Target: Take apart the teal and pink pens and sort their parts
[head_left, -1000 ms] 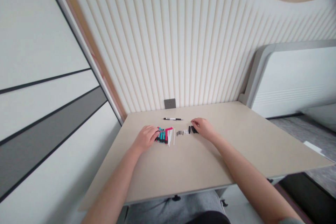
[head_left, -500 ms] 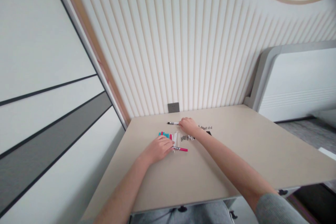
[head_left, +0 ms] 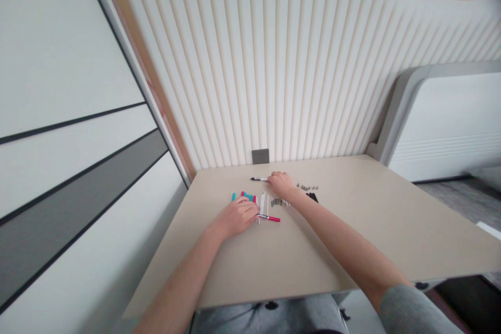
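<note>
**Two hands work among pen parts on a beige desk**

Lettering on the pens is too small to read. A beige surface [head_left: 352, 235] stands against a ribbed white wall [head_left: 274, 62], a grey wall socket [head_left: 260, 156] just above its far edge. The right grip [head_left: 281, 185], fingers curled together, meets the end of a black-and-white pen [head_left: 259, 179] lying to its left; whether it pinches the pen cannot be told. The left grip [head_left: 235, 217] rests low, loosely spread, just beside a pink-capped marker [head_left: 270, 218]. Teal and pink pen parts [head_left: 245, 197] lie just beyond it. White strips [head_left: 263, 206] and small grey pieces [head_left: 277, 202] lie between the grips, black pen parts [head_left: 312, 197] right of the right grip.
</note>
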A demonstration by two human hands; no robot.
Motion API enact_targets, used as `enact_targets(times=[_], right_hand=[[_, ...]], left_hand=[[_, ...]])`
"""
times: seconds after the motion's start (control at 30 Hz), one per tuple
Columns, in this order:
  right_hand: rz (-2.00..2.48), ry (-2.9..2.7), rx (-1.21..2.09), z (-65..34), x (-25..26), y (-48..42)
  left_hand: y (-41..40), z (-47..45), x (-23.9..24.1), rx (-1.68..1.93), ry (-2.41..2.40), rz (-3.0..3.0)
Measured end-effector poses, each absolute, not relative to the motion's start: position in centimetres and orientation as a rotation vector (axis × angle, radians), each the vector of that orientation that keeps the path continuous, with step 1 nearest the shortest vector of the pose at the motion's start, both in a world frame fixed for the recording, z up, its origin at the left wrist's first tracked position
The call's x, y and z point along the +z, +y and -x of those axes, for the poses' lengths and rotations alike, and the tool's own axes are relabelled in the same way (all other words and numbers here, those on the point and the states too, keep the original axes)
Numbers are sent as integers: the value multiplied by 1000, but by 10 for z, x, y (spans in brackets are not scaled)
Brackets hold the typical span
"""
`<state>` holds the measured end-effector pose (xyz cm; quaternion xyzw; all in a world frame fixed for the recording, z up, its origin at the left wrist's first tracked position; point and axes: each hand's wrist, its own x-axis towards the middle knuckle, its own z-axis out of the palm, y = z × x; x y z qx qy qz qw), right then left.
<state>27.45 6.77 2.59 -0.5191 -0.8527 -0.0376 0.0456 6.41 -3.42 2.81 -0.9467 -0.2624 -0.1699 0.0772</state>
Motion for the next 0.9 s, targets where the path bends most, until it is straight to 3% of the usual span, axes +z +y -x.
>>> enact_targets(times=[0.9], right_hand=[[1579, -2587, -53, -274, 20, 74]], left_hand=[[-33, -70, 20, -471, -755, 2892]])
